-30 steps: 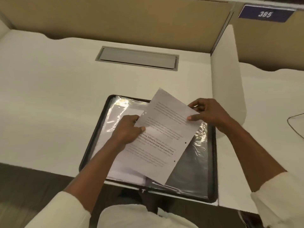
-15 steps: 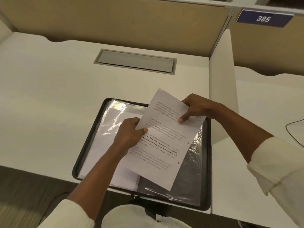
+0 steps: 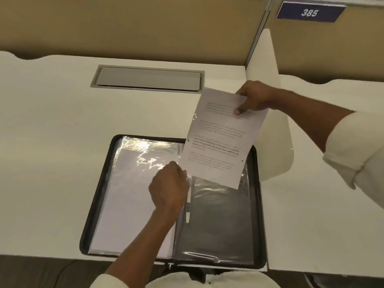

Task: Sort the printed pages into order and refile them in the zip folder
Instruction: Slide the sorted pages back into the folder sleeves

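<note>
- The white desk fills most of the view, with a tan back panel behind it and a white side divider on the right.
- The zip folder lies open and flat at the desk's near edge, and its black rim overhangs that edge slightly.
- A stack of pages sits in the folder's left half under glossy plastic.
- A clear sleeve covers the dark right half.
- One printed page is held up at a tilt over the folder's far right corner, with its text facing the camera and its lower edge above the sleeve.
- A grey cable hatch is set into the desk, well behind the folder.
- The right hand pinches the page's top right corner, with the thumb on the printed face.
- The left hand is curled by the folder's spine, at the page's lower left corner. I cannot tell whether it grips the sleeve's edge, the page, or nothing.
- A blue plate reading 385 hangs at the upper right.
</note>
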`<state>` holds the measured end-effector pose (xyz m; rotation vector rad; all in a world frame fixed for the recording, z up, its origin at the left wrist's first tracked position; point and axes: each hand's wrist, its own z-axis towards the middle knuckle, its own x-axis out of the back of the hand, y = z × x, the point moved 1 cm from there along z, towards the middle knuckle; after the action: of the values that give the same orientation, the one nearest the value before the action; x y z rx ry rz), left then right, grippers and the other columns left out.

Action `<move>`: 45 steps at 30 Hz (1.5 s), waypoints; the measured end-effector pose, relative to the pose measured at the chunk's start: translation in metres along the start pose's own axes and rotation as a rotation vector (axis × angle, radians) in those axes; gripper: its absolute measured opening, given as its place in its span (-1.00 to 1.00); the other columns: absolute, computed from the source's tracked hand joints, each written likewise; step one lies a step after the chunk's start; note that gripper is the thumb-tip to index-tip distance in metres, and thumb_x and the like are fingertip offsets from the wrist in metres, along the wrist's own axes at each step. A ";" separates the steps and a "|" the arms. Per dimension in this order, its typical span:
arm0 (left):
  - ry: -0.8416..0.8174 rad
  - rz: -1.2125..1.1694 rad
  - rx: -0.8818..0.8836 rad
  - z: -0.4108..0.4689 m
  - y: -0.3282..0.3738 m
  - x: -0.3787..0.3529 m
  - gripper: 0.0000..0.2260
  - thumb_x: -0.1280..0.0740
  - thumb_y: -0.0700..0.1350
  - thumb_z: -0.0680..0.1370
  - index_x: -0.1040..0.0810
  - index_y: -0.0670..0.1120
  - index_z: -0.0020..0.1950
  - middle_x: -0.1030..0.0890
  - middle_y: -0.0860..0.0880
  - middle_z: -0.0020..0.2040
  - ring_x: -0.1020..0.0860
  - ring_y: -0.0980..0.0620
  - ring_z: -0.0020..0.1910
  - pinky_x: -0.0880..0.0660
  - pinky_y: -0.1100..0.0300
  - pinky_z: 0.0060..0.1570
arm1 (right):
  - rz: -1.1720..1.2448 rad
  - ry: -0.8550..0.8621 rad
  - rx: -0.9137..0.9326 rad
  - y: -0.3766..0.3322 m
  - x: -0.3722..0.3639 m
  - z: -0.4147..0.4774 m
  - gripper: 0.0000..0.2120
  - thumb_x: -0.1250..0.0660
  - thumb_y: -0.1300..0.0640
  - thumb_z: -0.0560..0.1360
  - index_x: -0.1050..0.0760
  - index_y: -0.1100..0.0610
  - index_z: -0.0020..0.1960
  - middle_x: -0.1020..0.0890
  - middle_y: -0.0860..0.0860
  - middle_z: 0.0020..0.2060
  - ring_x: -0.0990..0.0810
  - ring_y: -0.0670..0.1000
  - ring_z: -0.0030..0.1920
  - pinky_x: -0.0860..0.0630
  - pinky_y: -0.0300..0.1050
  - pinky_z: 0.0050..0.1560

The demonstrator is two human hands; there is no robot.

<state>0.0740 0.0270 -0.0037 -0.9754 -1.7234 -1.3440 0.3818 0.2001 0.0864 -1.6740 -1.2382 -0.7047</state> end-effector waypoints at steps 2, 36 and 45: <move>-0.010 0.057 -0.075 -0.009 0.017 -0.016 -0.80 -0.25 0.05 0.68 -0.61 -0.02 0.06 -0.65 0.03 -0.03 -0.61 -0.04 0.00 -0.56 0.05 -0.08 | -0.017 0.026 0.001 0.006 0.013 0.010 -0.57 -0.64 0.01 0.43 -0.71 0.15 0.23 -0.73 0.11 0.03 -0.64 0.13 0.02 -0.50 -0.09 0.00; 0.095 0.179 0.144 -0.006 0.182 -0.131 -0.37 -0.42 -0.19 0.48 -0.35 -0.25 0.54 -0.59 -0.09 0.15 -0.58 -0.05 0.03 -0.56 0.08 -0.08 | -0.124 -0.072 0.189 0.054 0.107 0.126 -0.71 -0.64 0.02 0.42 -0.67 0.12 0.03 -0.70 0.07 -0.08 -0.62 0.14 -0.13 -0.50 -0.05 -0.06; 0.292 0.288 0.115 -0.022 0.165 -0.120 -0.74 -0.62 -0.23 0.35 -0.54 -0.06 -0.26 -0.51 0.02 -0.45 -0.47 0.05 -0.50 -0.25 0.21 -0.52 | -0.093 -0.163 0.160 0.054 0.113 0.149 -0.61 -0.68 -0.03 0.33 -0.70 0.15 0.03 -0.75 0.10 -0.05 -0.69 0.22 0.04 -0.61 0.07 0.15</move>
<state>0.2768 0.0178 -0.0361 -0.8760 -1.3675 -1.1250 0.4603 0.3782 0.1004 -1.5736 -1.4560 -0.5172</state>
